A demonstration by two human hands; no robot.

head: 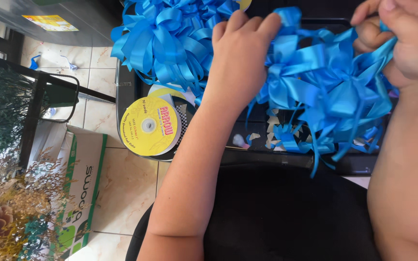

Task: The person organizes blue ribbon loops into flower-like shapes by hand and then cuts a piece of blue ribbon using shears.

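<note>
A glossy blue ribbon bow (330,92), all satin loops and curled tails, is being held over a black tray (131,92) at about 1 o'clock in the view. The left hand (240,58) is closed on the bow's loops from the 11 o'clock side, fingertips tucked into the ribbon. The right hand (407,38) is clenched around the strands at the 2 o'clock corner, though exactly which strand is pinched can't really be made out since the fingers are bunched.

A pile of finished blue bows (170,38) is heaped at 12 o'clock, same shiny ribbon, loops fanned out like pom-poms. Just below it, around 9 o'clock of the hands, a flat round ribbon spool (149,126) with a yellow paper face is lying on the tray edge. Small paper scraps (272,130) are scattered on the dark tray under the bow.

The floor is done in pale beige tile (122,193). A white and green cardboard box (81,188) is leaned at 8 o'clock, with dried flowers (6,212) beside it.
</note>
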